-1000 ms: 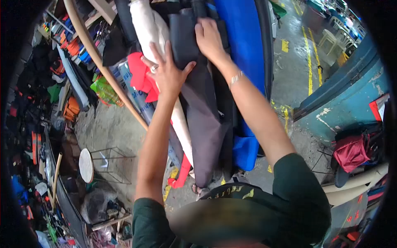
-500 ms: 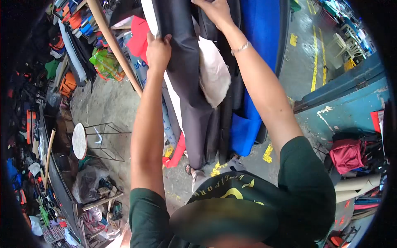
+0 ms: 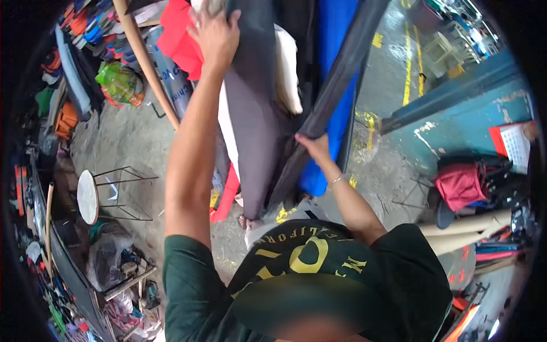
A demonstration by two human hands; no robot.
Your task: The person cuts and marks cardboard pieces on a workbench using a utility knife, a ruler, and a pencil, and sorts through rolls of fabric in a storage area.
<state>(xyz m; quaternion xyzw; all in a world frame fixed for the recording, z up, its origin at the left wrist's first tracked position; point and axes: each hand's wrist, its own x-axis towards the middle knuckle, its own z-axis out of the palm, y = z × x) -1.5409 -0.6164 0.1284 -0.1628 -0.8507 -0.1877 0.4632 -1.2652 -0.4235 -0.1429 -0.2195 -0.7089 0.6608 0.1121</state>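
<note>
Several rolls of sheet material stand upright in front of me. My left hand lies with fingers apart against the upper part of a dark grey roll and its white edge. Red material hangs just left of that hand. Lower down, my right hand grips a narrow black roll, thumb on its near side and the other fingers hidden behind. This roll tilts, its top to the right, across a blue roll. A piece of white material shows between the dark rolls.
A long cardboard tube leans at the left. Below it lies a round-topped stool with metal legs, tipped over. On the right are a blue-green panel and a dark red bag. Piled goods line the left side.
My right hand has come down from the top and now holds the black roll, which has tilted rightward. My left hand has shifted upward, its fingers more spread.
</note>
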